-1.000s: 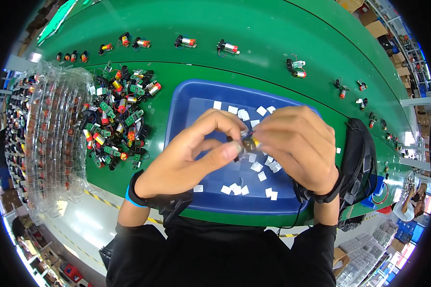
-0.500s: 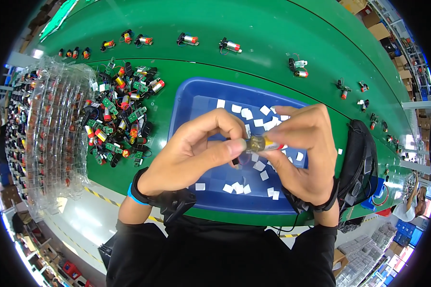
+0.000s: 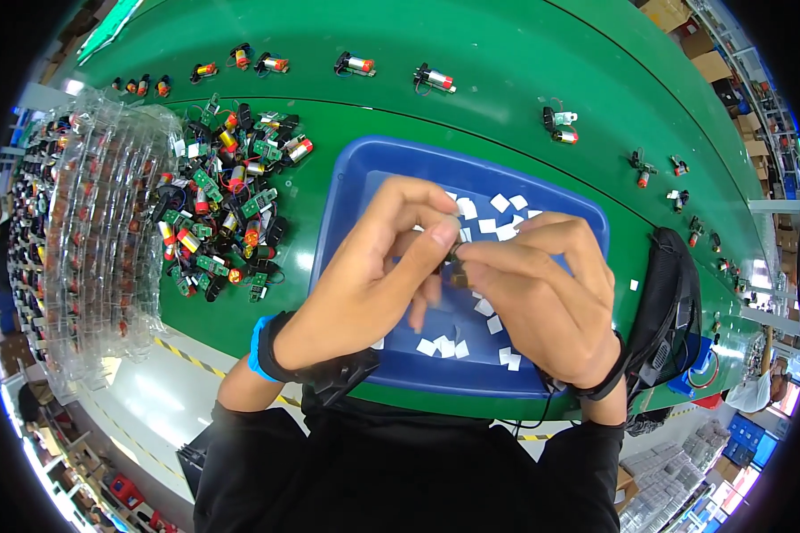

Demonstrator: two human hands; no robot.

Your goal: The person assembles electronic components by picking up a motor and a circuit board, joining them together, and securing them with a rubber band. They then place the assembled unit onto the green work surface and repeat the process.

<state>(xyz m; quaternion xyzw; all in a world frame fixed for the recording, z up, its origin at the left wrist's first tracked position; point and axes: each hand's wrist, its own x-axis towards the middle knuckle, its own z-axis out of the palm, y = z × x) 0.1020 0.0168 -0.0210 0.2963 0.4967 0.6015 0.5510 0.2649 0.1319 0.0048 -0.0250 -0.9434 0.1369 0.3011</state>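
Note:
My left hand [image 3: 351,284] and right hand [image 3: 547,306] meet above a blue plastic tray [image 3: 453,384], fingertips pinched close together. Between them is a small battery assembly [image 3: 459,278]; only a dark, brownish bit shows, the rest hidden behind my fingers. Both thumbs and index fingers press at its upper end, while the lower fingers of my left hand are loosely curled and slightly blurred. Small white square pieces [image 3: 444,346] lie scattered on the tray's floor beneath both hands.
Left of the tray is a heap of battery and circuit-board assemblies [image 3: 231,200], beside stacked clear plastic trays [image 3: 98,240]. More assemblies [image 3: 436,78] are spaced along the far green table [image 3: 489,53]. A black bag [image 3: 662,311] lies right of the tray.
My right hand has moved left and turned inward, closing up against the left fingertips. The battery's coloured cylinder, visible earlier between my hands, is now mostly covered.

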